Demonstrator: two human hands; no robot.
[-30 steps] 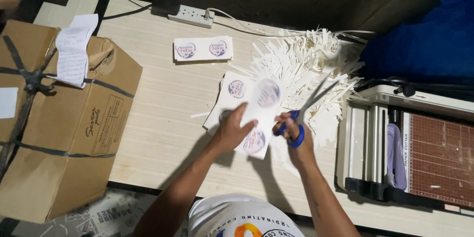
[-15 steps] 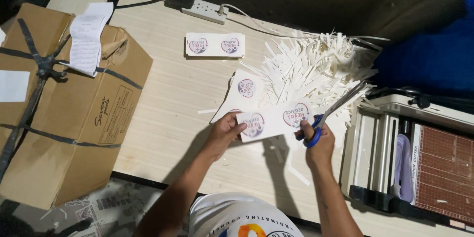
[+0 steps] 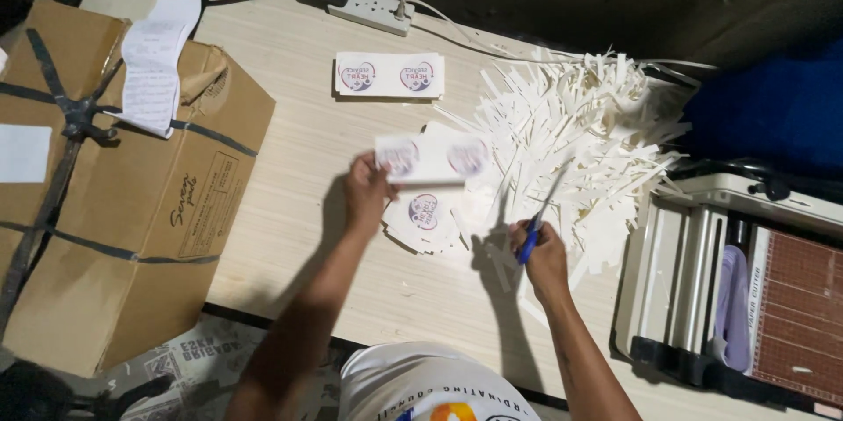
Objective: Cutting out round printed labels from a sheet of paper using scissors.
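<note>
My left hand pinches a white paper strip printed with two round stickers and holds it above the table. My right hand grips blue-handled scissors whose blades point up toward the strip's right end. Under the strip lies a stack of uncut sticker sheets. A finished pile of two-sticker strips rests farther back on the wooden table.
A heap of thin white paper offcuts spreads to the right of the scissors. A paper trimmer sits at the right edge. A strapped cardboard box with a receipt stands at the left. A white power strip lies at the back.
My left hand has lifted a cut two-sticker strip up and away from the sheet. My right hand with the scissors has dropped back toward me, away from the paper.
</note>
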